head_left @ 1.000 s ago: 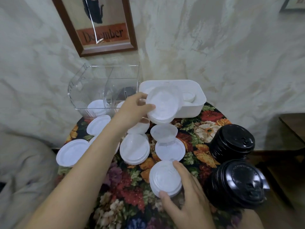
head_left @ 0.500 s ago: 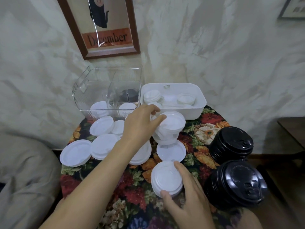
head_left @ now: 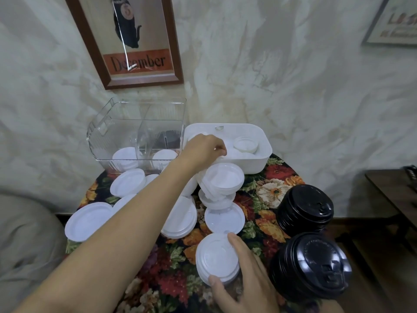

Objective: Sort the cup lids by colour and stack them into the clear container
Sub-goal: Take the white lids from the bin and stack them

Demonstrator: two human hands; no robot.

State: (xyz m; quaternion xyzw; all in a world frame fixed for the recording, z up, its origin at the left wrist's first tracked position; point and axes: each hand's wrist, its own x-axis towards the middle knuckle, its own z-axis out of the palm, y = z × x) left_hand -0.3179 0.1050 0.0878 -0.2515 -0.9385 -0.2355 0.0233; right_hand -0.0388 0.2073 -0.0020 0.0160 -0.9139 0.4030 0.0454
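Note:
My left hand [head_left: 203, 150] reaches over the near rim of the white bin [head_left: 259, 162], its fingers curled down onto the white lids inside; whether it grips one is hidden. My right hand [head_left: 246, 274] holds a short stack of white lids [head_left: 216, 259] at the table's front, thumb on the near edge and index finger on the far edge. A tilted pile of white lids [head_left: 222, 182] leans just in front of the bin. The clear container [head_left: 106, 136] stands at the back left with white lids [head_left: 125, 157] and a dark lid [head_left: 168, 137] inside.
Several loose white lids [head_left: 86, 220] lie across the floral tablecloth [head_left: 171, 279] under and left of my left arm. Two stacks of black lids [head_left: 304, 208] stand at the right edge. The wall is close behind, and a dark wooden table [head_left: 392, 190] stands at far right.
My left hand carried a stack of white lids from the bin, set it on the pile in front, then reached back into the bin. My right hand kept its hold.

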